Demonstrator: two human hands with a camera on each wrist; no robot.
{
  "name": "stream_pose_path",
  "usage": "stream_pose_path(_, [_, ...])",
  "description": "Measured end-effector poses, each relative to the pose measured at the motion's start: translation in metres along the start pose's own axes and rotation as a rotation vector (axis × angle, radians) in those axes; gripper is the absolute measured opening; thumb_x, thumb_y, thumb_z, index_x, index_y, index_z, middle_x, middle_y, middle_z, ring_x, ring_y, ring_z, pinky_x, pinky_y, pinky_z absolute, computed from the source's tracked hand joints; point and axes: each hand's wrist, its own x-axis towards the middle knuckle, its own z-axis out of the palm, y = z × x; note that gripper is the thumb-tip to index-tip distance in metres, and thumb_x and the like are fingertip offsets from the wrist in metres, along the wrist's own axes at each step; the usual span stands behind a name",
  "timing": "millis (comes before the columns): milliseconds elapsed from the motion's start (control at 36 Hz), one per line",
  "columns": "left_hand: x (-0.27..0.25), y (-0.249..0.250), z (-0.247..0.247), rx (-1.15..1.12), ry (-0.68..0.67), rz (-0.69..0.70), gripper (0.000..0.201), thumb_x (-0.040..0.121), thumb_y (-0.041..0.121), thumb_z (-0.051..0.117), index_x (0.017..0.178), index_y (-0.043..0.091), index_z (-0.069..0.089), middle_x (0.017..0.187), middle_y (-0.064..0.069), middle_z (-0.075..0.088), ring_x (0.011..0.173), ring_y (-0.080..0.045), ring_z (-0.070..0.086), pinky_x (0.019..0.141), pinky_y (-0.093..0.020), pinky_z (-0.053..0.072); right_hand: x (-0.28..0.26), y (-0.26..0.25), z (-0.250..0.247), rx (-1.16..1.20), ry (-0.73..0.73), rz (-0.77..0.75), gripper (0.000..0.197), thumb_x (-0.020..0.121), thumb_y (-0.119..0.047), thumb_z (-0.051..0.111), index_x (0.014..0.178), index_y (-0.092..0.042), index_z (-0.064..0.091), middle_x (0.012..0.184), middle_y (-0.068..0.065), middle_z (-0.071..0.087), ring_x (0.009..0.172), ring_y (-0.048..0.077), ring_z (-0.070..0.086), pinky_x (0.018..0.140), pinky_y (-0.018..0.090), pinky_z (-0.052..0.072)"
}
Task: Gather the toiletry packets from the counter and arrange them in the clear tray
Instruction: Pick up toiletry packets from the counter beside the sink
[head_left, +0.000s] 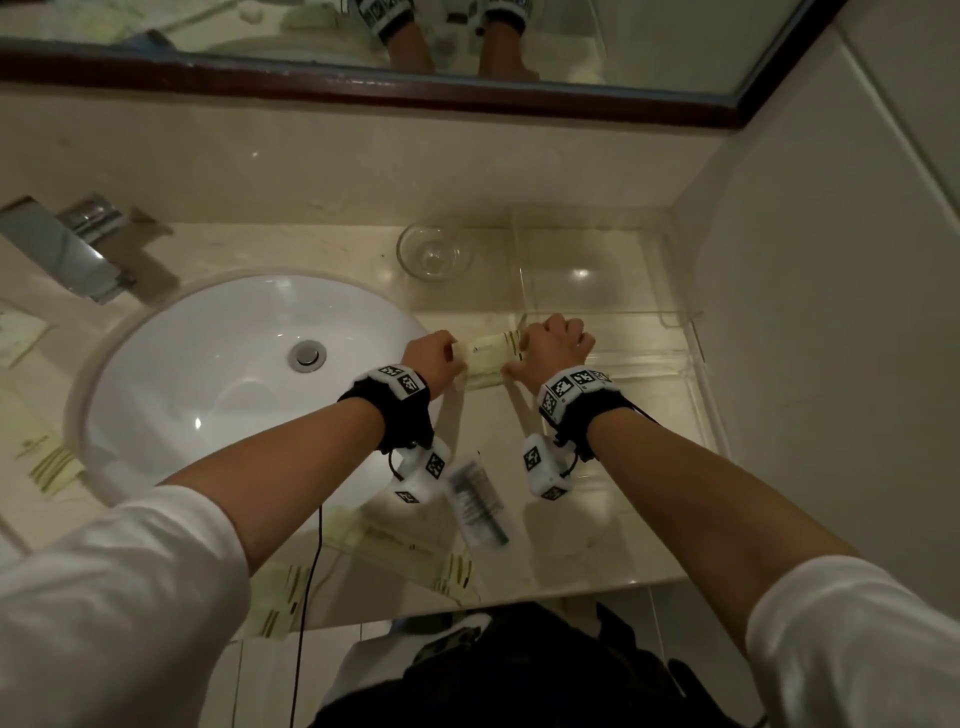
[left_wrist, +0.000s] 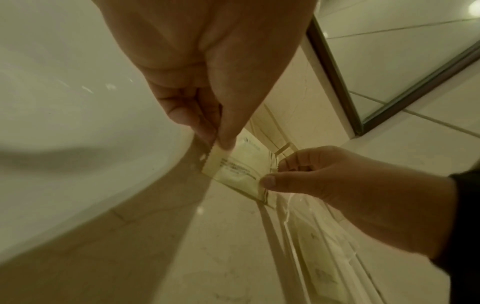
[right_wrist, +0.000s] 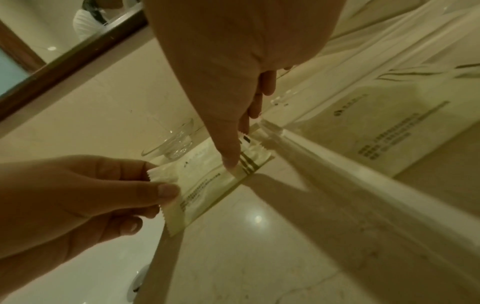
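Note:
A pale green toiletry packet (head_left: 488, 357) with dark stripes at one end is stretched between both hands, just above the counter between the sink and the clear tray (head_left: 693, 353). My left hand (head_left: 456, 359) pinches its left crimped end, thumb on top (left_wrist: 219, 142). My right hand (head_left: 521, 353) pinches the striped right end (right_wrist: 237, 153), right at the tray's left wall (right_wrist: 337, 174). In the right wrist view the packet (right_wrist: 205, 179) shows printed text. Another pale packet (right_wrist: 376, 127) lies flat inside the tray.
A white sink (head_left: 234, 374) and chrome faucet (head_left: 67, 249) lie to the left. An upright glass bowl (head_left: 435, 252) sits behind the hands. More packets (head_left: 400, 540) and a wrapped comb (head_left: 478, 504) lie near the counter's front edge. Others (head_left: 47, 462) lie left of the sink.

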Motion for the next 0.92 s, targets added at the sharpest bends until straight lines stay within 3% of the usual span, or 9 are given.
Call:
stream_pose_path(139, [-0.004, 0.001, -0.013, -0.033, 0.049, 0.007, 0.026, 0.091, 0.023, 0.057, 0.108, 0.004, 0.062, 0.108, -0.016, 0.066, 0.102, -0.032, 0.059, 0.081, -0.031, 0.041, -0.003, 0.004, -0.004, 0.147, 0.1, -0.011, 0.022, 0.083, -0.042, 0.064, 0.098, -0.025, 0.064, 0.123, 0.001, 0.051, 0.12, 0.027, 0.035, 0.099, 0.04, 0.026])
stream_pose_path(278, [-0.008, 0.004, -0.024, -0.123, 0.071, 0.013, 0.016, 0.089, 0.025, 0.06, 0.085, 0.009, 0.057, 0.086, -0.011, 0.061, 0.091, -0.034, 0.062, 0.08, -0.036, 0.046, -0.006, 0.005, -0.015, 0.342, 0.137, -0.04, 0.018, 0.087, -0.035, 0.061, 0.099, -0.021, 0.065, 0.118, -0.001, 0.057, 0.118, 0.025, 0.039, 0.095, 0.036, 0.028])
stream_pose_path(361, [-0.01, 0.006, -0.028, -0.224, 0.075, -0.004, 0.021, 0.087, 0.025, 0.062, 0.087, 0.004, 0.062, 0.084, -0.013, 0.062, 0.087, -0.034, 0.062, 0.085, -0.047, 0.051, -0.01, 0.009, -0.021, 0.625, 0.129, -0.108, 0.012, 0.089, -0.024, 0.063, 0.094, -0.014, 0.061, 0.095, 0.002, 0.063, 0.093, 0.018, 0.054, 0.084, 0.03, 0.044])
stream_pose_path(444, [-0.012, 0.01, -0.032, -0.321, 0.071, -0.015, 0.016, 0.086, 0.022, 0.063, 0.079, 0.008, 0.06, 0.076, -0.009, 0.059, 0.078, -0.026, 0.057, 0.08, -0.041, 0.051, -0.018, 0.012, -0.029, 0.819, 0.092, -0.137, 0.008, 0.09, -0.016, 0.063, 0.09, -0.014, 0.055, 0.083, -0.002, 0.061, 0.068, 0.007, 0.056, 0.061, 0.012, 0.044])
stream_pose_path(528, [-0.017, 0.016, -0.033, -0.45, 0.065, -0.022, 0.024, 0.087, 0.015, 0.063, 0.066, 0.015, 0.052, 0.067, -0.002, 0.052, 0.067, -0.018, 0.049, 0.065, -0.029, 0.046, -0.024, 0.019, -0.034, 0.965, 0.072, -0.122, 0.01, 0.09, -0.014, 0.063, 0.09, -0.013, 0.053, 0.084, 0.005, 0.066, 0.056, 0.015, 0.062, 0.049, 0.02, 0.05])
stream_pose_path(639, [-0.025, 0.025, -0.033, -0.579, 0.028, -0.011, 0.018, 0.088, 0.011, 0.062, 0.072, 0.013, 0.054, 0.07, -0.002, 0.05, 0.065, -0.012, 0.047, 0.062, -0.021, 0.042, -0.031, 0.028, -0.038, 1.113, 0.049, -0.083, 0.01, 0.089, -0.013, 0.063, 0.092, -0.01, 0.054, 0.085, 0.007, 0.066, 0.049, 0.022, 0.062, 0.043, 0.025, 0.048])
stream_pose_path(778, [-0.025, 0.037, -0.03, -0.674, -0.019, -0.011, 0.01, 0.088, 0.012, 0.063, 0.08, 0.013, 0.059, 0.071, -0.002, 0.051, 0.066, -0.011, 0.048, 0.065, -0.02, 0.043, -0.031, 0.043, -0.039, 1.215, 0.015, -0.008, 0.01, 0.086, -0.011, 0.068, 0.089, -0.012, 0.058, 0.079, 0.008, 0.066, 0.053, 0.016, 0.061, 0.05, 0.026, 0.05])
stream_pose_path(917, [-0.025, 0.055, -0.028, -0.692, -0.056, -0.009, 0.014, 0.089, 0.008, 0.061, 0.076, 0.013, 0.059, 0.067, -0.003, 0.049, 0.06, -0.011, 0.046, 0.061, -0.019, 0.043, -0.034, 0.06, -0.043, 1.29, -0.013, 0.044, 0.009, 0.085, -0.011, 0.069, 0.091, -0.01, 0.062, 0.076, 0.005, 0.063, 0.057, 0.014, 0.056, 0.054, 0.025, 0.049])
